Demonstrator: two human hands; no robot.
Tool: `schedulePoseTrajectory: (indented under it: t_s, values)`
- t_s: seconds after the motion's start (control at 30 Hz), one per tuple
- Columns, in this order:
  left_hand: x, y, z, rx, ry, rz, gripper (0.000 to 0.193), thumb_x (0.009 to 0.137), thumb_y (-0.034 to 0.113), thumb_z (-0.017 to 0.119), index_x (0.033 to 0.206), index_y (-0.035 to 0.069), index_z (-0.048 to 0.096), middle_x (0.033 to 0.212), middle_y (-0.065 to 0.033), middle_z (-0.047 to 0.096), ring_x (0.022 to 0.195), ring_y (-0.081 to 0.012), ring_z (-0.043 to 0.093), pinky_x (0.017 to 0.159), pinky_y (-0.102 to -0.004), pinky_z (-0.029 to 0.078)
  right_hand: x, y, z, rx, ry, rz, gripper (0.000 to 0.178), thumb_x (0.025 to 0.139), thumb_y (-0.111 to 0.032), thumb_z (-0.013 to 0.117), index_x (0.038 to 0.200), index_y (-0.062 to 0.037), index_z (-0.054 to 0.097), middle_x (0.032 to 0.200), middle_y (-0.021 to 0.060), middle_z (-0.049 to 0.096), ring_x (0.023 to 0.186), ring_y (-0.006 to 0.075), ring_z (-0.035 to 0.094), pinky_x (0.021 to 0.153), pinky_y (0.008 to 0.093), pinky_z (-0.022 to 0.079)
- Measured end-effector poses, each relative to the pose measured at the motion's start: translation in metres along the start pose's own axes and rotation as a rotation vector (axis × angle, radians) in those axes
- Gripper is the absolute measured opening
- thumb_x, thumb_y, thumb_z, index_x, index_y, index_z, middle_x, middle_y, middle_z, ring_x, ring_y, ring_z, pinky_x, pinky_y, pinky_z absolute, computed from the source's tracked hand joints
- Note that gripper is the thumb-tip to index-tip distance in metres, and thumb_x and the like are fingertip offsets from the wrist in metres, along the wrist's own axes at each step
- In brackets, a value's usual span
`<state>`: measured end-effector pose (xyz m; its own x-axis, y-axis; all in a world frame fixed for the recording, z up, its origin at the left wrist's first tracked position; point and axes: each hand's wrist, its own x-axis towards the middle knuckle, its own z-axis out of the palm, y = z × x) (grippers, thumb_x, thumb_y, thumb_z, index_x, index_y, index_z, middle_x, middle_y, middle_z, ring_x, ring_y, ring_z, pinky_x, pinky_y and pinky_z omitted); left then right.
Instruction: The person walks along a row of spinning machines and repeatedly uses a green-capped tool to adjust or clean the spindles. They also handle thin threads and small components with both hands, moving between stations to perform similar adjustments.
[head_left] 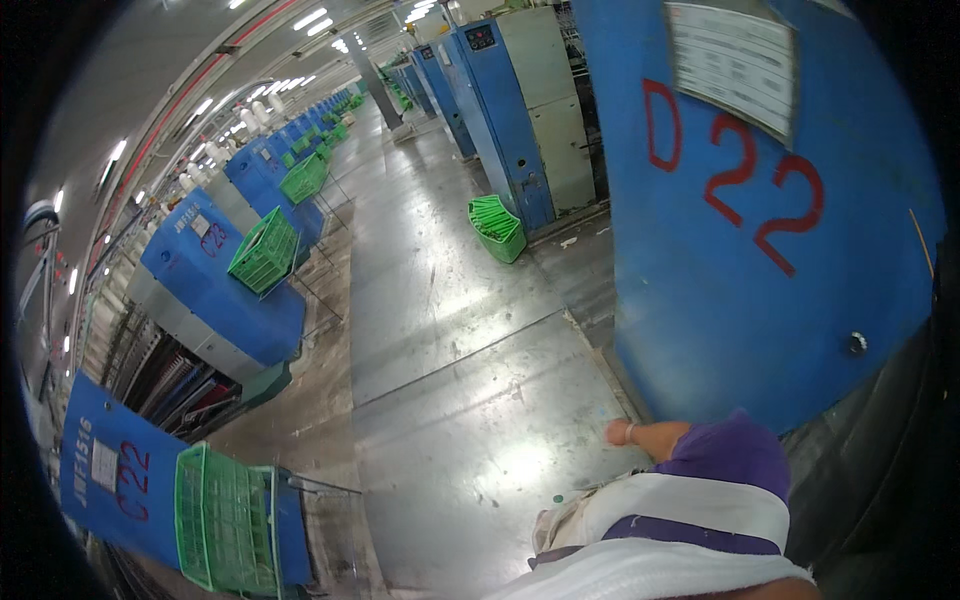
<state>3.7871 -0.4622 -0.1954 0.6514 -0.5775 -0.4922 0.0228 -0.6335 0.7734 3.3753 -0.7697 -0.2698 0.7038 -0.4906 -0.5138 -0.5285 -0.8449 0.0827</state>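
A hand (618,432) with a band at the wrist hangs low beside the base of a big blue machine cabinet (760,250) in a long factory aisle. It looks loosely curled and holds nothing visible, though it is too small to tell how far it is open; which hand it is cannot be told, and no second hand shows. A purple and white sleeve (720,470) covers the arm. A green plastic crate (497,228) sits on the shiny floor (450,330) further down the aisle.
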Motion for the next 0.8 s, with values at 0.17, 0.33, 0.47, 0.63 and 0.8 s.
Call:
schedulePoseTrajectory:
  t_s: [0.17, 0.33, 0.47, 0.63, 0.8]
  values:
    - [0.177, 0.105, -0.098, 0.03, 0.093, -0.044, 0.036, 0.079, -0.005, 0.053, 0.115, -0.005, 0.051, 0.078, -0.0068, 0.054, 0.064, -0.0156, 0.05, 0.055, -0.0285, 0.045, -0.002, 0.037, 0.027, 1.024, -0.063, 0.765, 0.007, 0.066, -0.009, 0.064, 0.062, -0.0074, 0.07, 0.065, 0.011, 0.066, 0.054, 0.0229, 0.063, 0.049, 0.0374, 0.049]
    - [0.348, 0.217, -0.164, 0.004, 0.192, 0.036, 0.036, 0.078, -0.006, 0.053, 0.114, -0.005, 0.051, 0.077, -0.0069, 0.054, 0.063, -0.0158, 0.05, 0.055, -0.0287, 0.044, -0.011, 0.021, -0.027, 1.331, 0.007, 1.066, 0.019, 0.079, -0.016, 0.057, 0.069, -0.0056, 0.071, 0.062, 0.0104, 0.065, 0.048, 0.0191, 0.06, 0.045, 0.0323, 0.048]
    - [0.457, 0.324, -0.09, -0.131, 0.09, 0.299, 0.038, 0.076, -0.007, 0.053, 0.115, -0.005, 0.051, 0.077, -0.008, 0.055, 0.062, -0.0165, 0.052, 0.053, -0.0286, 0.045, 0.042, 0.044, -0.057, 1.444, -0.299, 1.138, 0.024, 0.081, -0.022, 0.057, 0.068, -0.0072, 0.07, 0.064, 0.0097, 0.066, 0.055, 0.0225, 0.062, 0.049, 0.0384, 0.049]
    - [0.511, 0.414, 0.092, 0.056, -0.348, 0.055, 0.038, 0.08, -0.001, 0.062, 0.117, 0.002, 0.057, 0.09, -0.0111, 0.064, 0.07, -0.017, 0.062, 0.052, -0.0278, 0.048, 0.163, 0.16, -0.077, 0.698, -0.203, 0.571, 0.017, 0.072, -0.023, 0.059, 0.064, -0.0114, 0.069, 0.063, 0.0097, 0.065, 0.061, 0.028, 0.062, 0.054, 0.0447, 0.048]
    - [0.531, 0.449, 0.189, 0.369, -0.765, 0.027, 0.026, 0.08, 0.014, 0.062, 0.103, 0.003, 0.066, 0.085, -0.0129, 0.068, 0.06, -0.0187, 0.062, 0.049, -0.0309, 0.048, 0.261, 0.307, -0.157, 1.242, 0.546, 0.86, 0.014, 0.078, -0.012, 0.06, 0.067, -0.0079, 0.066, 0.061, 0.0059, 0.062, 0.055, 0.0191, 0.059, 0.053, 0.0337, 0.048]
